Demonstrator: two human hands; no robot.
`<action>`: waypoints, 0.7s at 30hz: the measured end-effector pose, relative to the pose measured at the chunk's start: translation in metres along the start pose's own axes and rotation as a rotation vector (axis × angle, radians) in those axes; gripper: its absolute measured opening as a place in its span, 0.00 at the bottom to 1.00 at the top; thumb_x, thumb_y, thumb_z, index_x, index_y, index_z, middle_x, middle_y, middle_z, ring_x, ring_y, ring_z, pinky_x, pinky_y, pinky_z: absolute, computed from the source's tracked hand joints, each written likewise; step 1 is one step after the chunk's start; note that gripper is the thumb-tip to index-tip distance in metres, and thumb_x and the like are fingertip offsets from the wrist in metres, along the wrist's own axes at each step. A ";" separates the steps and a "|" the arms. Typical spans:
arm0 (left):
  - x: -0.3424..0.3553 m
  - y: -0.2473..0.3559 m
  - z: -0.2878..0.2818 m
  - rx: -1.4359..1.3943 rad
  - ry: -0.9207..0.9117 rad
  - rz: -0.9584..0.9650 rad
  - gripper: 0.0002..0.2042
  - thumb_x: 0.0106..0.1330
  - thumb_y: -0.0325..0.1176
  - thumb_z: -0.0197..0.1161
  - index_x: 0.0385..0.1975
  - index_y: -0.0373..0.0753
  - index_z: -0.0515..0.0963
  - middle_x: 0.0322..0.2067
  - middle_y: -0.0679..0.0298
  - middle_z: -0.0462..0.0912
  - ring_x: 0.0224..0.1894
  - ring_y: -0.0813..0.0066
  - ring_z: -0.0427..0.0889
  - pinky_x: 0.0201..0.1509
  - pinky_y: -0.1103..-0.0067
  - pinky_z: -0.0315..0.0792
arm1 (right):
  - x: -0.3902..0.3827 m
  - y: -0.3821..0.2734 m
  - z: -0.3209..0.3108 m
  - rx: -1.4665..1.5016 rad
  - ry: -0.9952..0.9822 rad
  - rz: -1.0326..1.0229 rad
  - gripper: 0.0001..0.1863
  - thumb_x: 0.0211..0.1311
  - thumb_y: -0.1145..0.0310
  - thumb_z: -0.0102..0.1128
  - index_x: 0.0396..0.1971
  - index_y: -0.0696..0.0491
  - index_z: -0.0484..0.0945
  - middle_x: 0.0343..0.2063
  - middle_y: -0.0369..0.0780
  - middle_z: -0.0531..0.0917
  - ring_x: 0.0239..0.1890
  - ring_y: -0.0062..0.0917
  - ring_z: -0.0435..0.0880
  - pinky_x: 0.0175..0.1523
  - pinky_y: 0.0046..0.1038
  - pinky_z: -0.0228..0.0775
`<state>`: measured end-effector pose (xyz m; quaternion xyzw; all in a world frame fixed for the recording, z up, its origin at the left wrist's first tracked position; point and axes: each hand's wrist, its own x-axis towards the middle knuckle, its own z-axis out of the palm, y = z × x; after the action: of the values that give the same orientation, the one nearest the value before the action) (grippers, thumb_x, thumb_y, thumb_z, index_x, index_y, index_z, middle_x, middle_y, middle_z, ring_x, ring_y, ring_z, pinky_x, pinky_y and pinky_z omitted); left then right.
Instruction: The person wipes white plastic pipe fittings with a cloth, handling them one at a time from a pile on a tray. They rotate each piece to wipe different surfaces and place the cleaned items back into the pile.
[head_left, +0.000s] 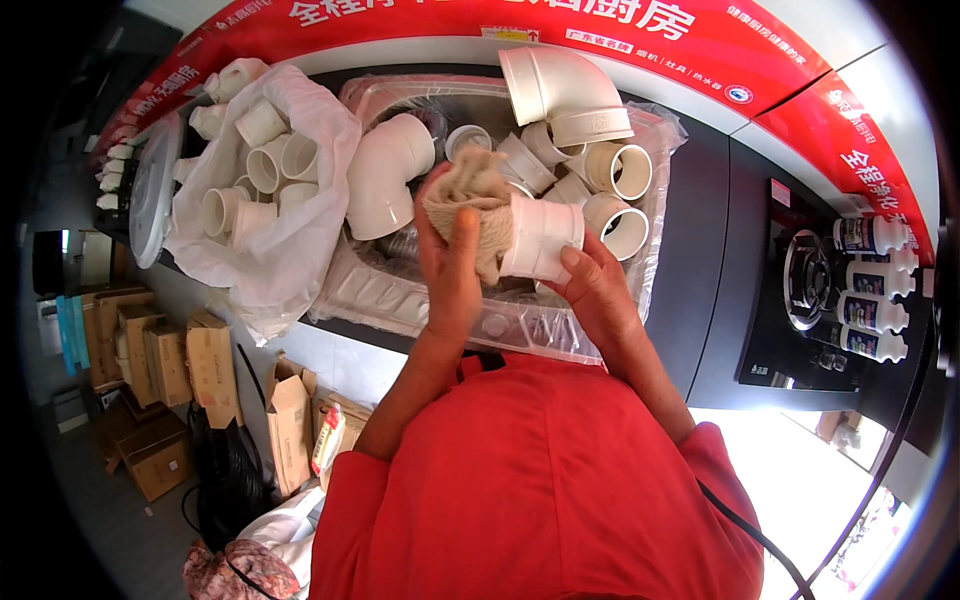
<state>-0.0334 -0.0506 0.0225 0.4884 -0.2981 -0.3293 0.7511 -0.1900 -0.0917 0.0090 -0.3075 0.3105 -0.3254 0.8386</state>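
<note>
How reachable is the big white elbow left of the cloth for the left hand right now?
Probably not yet: the left hand is holding the tan cloth, though the white elbow close by looks unobstructed.

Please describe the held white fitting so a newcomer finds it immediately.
Start at the plastic-wrapped sink. Over it, the right hand holds the white fitting. Unlike the other fittings, it has the left hand's tan cloth at its left end.

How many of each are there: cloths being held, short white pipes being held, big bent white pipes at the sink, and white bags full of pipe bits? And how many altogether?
Beige cloth in the left hand: 1
Short white pipe in the right hand: 1
Big bent white pipes: 2
White bag: 1
Total: 5
</note>
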 end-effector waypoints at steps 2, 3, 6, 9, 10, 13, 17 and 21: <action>-0.008 -0.004 0.000 -0.084 -0.116 -0.047 0.25 0.66 0.40 0.54 0.58 0.33 0.59 0.53 0.59 0.67 0.54 0.74 0.66 0.60 0.77 0.59 | 0.000 -0.001 0.000 0.026 0.025 -0.049 0.39 0.54 0.60 0.63 0.62 0.56 0.56 0.55 0.41 0.68 0.55 0.24 0.70 0.57 0.29 0.65; -0.008 -0.006 -0.002 -0.063 -0.192 -0.048 0.25 0.67 0.40 0.54 0.58 0.33 0.59 0.53 0.59 0.67 0.54 0.74 0.66 0.60 0.78 0.59 | 0.000 -0.003 0.000 0.008 0.025 -0.079 0.38 0.54 0.61 0.63 0.62 0.57 0.56 0.55 0.41 0.68 0.56 0.26 0.69 0.57 0.30 0.66; -0.009 -0.004 -0.009 0.022 -0.373 -0.065 0.23 0.67 0.39 0.53 0.57 0.33 0.61 0.52 0.60 0.68 0.53 0.76 0.67 0.59 0.79 0.60 | 0.000 -0.002 -0.008 -0.080 0.040 -0.176 0.39 0.54 0.60 0.64 0.62 0.56 0.56 0.55 0.41 0.68 0.56 0.28 0.70 0.57 0.31 0.66; -0.015 0.003 -0.008 0.104 -0.434 -0.129 0.23 0.67 0.40 0.54 0.56 0.32 0.63 0.49 0.62 0.71 0.50 0.77 0.69 0.56 0.80 0.62 | -0.001 -0.006 -0.007 -0.022 0.040 -0.173 0.39 0.54 0.59 0.64 0.62 0.57 0.56 0.55 0.41 0.68 0.56 0.29 0.70 0.57 0.32 0.66; -0.016 0.002 -0.009 0.122 -0.445 -0.114 0.23 0.67 0.40 0.55 0.56 0.32 0.63 0.49 0.62 0.71 0.50 0.77 0.69 0.55 0.80 0.63 | -0.002 -0.007 -0.007 0.002 0.022 -0.149 0.39 0.54 0.59 0.64 0.62 0.57 0.55 0.55 0.41 0.68 0.56 0.29 0.70 0.57 0.33 0.67; -0.017 0.000 -0.012 0.180 -0.479 -0.060 0.24 0.66 0.40 0.56 0.56 0.32 0.63 0.48 0.62 0.72 0.49 0.77 0.70 0.54 0.80 0.64 | -0.005 -0.009 -0.006 0.105 -0.025 -0.052 0.40 0.54 0.56 0.64 0.62 0.57 0.55 0.55 0.42 0.68 0.55 0.31 0.71 0.56 0.34 0.67; -0.022 -0.003 -0.013 0.188 -0.405 -0.068 0.24 0.64 0.40 0.59 0.54 0.32 0.64 0.46 0.63 0.73 0.47 0.79 0.71 0.52 0.81 0.65 | -0.002 -0.003 -0.010 0.152 -0.034 0.085 0.43 0.53 0.54 0.65 0.62 0.57 0.53 0.54 0.43 0.68 0.55 0.32 0.72 0.54 0.34 0.70; -0.021 -0.009 -0.019 0.121 -0.250 -0.243 0.21 0.64 0.40 0.59 0.51 0.33 0.67 0.44 0.64 0.75 0.45 0.81 0.72 0.49 0.82 0.67 | 0.004 -0.007 -0.011 -0.222 0.009 -0.006 0.48 0.46 0.55 0.71 0.63 0.54 0.52 0.54 0.44 0.68 0.53 0.33 0.72 0.50 0.34 0.72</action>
<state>-0.0336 -0.0266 0.0055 0.5203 -0.3471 -0.4570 0.6324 -0.1979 -0.1018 0.0059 -0.3981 0.3474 -0.2929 0.7969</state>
